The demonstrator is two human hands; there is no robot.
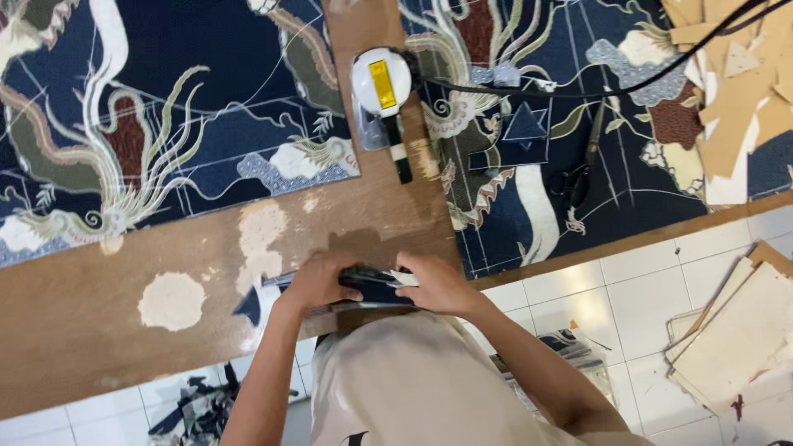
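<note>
A small stack of dark cut fabric pieces (376, 287) is gripped at the near edge of the wooden desk (99, 306), clasped by the left hand (318, 281) and the right hand (438, 282). An electric cloth cutter (382, 87) is seen farther back, between patterned navy fabric (165, 99) sheets.

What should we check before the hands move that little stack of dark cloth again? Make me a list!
1. Both hands on the stack: left hand and right hand grip the dark fabric stack from each side. Ok.
2. Stack resting on the wooden table: it sits at the near edge. Ok.
3. Cutting machine away from the hands: it stands farther up the table, apart. Ok.
4. Machine switched off: cannot tell.
5. Scissors out of the way: lying on the patterned fabric to the right. Ok.
6. Stack edges lined up: hidden by the hands, cannot tell.
</note>
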